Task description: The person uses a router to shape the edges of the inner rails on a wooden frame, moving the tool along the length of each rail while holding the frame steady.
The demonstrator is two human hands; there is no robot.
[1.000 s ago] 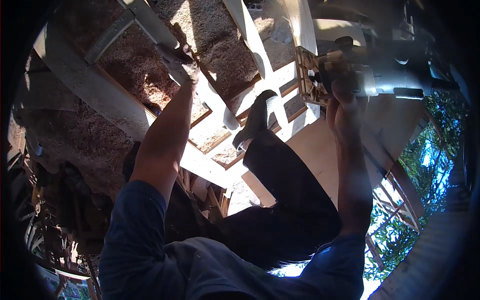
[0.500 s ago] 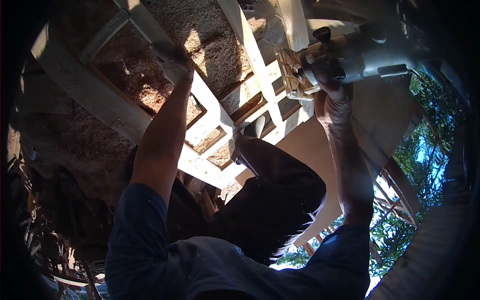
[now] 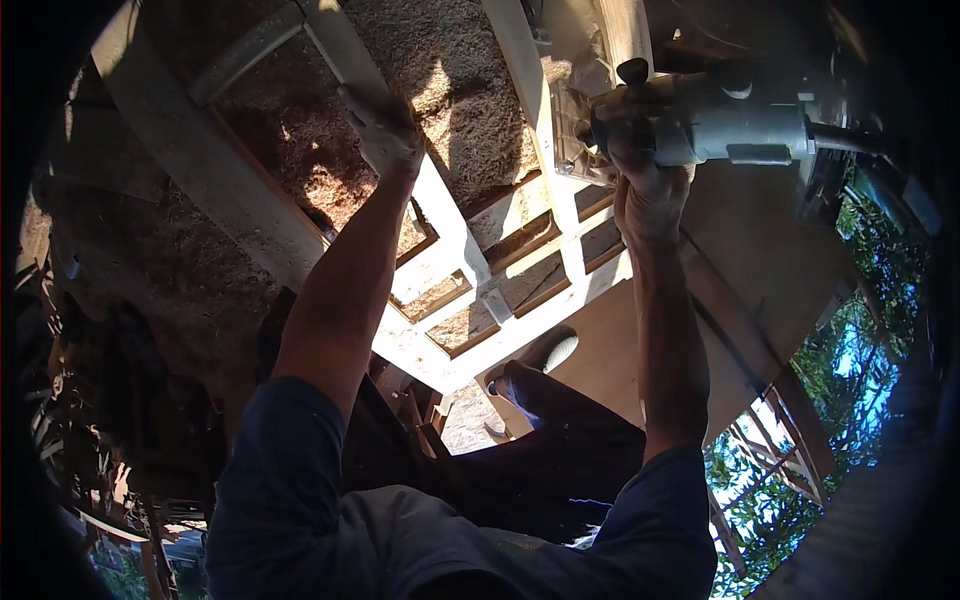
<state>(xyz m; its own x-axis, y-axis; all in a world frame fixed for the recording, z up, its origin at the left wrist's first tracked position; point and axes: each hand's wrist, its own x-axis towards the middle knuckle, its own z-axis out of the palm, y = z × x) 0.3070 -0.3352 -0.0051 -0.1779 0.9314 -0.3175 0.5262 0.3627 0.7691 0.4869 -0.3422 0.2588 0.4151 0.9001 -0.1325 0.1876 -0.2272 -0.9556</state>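
Tool (image 3: 745,132), just one, is at upper right on its side, with one black knob (image 3: 632,71), one cord (image 3: 845,138) leaving its rear and one base (image 3: 573,135) at its front. The right hand (image 3: 650,185) grasps it, fingers closed about the body near the base. The base overlaps the right slat (image 3: 520,55) in view; whether they touch, I cannot tell. The left hand (image 3: 388,140) lies over the left slat (image 3: 445,205); its fingers are in shadow, so I cannot tell whether it clenches the wood. Both slats meet one pale frame (image 3: 540,318), brightly lit at its near corner. One wide rail (image 3: 190,150) runs along the left, and one short crosspiece (image 3: 250,50) stands between it and the left slat. Sawdust (image 3: 470,85) shows through the gaps. One shoe (image 3: 552,350) is just beside the frame's near edge, and one board (image 3: 760,250) spreads to the right, with leaves (image 3: 850,345) past it.
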